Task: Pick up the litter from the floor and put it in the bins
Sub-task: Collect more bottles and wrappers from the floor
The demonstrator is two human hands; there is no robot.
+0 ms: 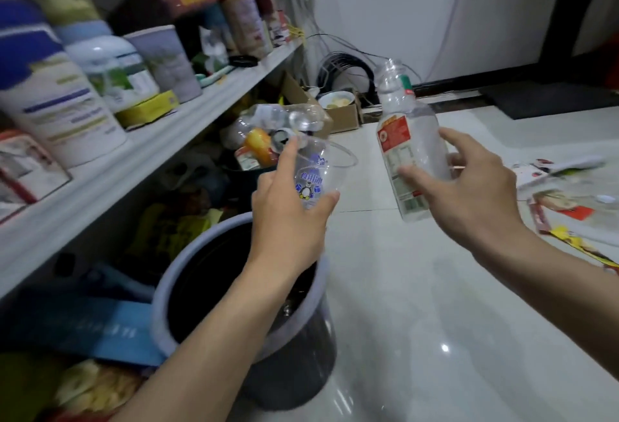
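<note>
My left hand [288,217] grips a clear plastic cup [315,174] with a blue penguin print, held tilted above the far rim of a grey bin [160,294] lined with a black bag. My right hand [469,194] holds an empty clear plastic bottle [407,140] with a red and white label, upright over the white floor to the right of the bins. A second bin [248,170] further back holds bottles, a can and other plastic litter. Paper wrappers [566,200] lie scattered on the floor at the right.
A grey shelf [140,154] with tubs, jars and boxes runs along the left. Bags and packets are stuffed under it. A cardboard box [341,113] with a bowl and coiled cables [345,70] sit by the back wall. A dark mat [549,100] lies at the far right.
</note>
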